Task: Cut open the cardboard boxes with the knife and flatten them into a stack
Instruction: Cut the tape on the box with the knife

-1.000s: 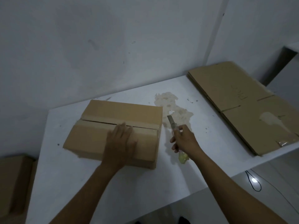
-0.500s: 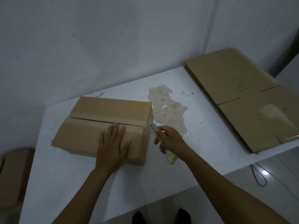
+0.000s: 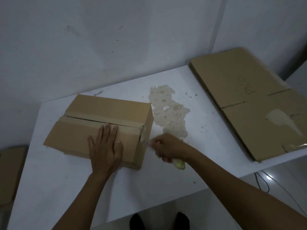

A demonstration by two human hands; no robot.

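Observation:
A brown cardboard box (image 3: pixel 106 113) lies on the white table (image 3: pixel 58 188), its top seam taped and partly slit. My left hand (image 3: pixel 105 149) presses flat on the near top flap, fingers straight. My right hand (image 3: pixel 167 147) grips a knife with a yellow-green handle (image 3: pixel 179 163) and holds its blade against the tape on the box's right end. The blade is blurred and mostly hidden by the hand. A stack of flattened boxes (image 3: pixel 252 100) lies at the table's right end.
A beige peeled patch (image 3: pixel 167 112) marks the tabletop between the box and the stack. Another cardboard box (image 3: pixel 10 173) stands low at the left beyond the table. A black cable (image 3: pixel 262 183) lies on the floor at the right. White walls stand behind.
My right hand has brought the knife from beside the box down to the tape on its right end. My left hand has stayed pressed on the top flap.

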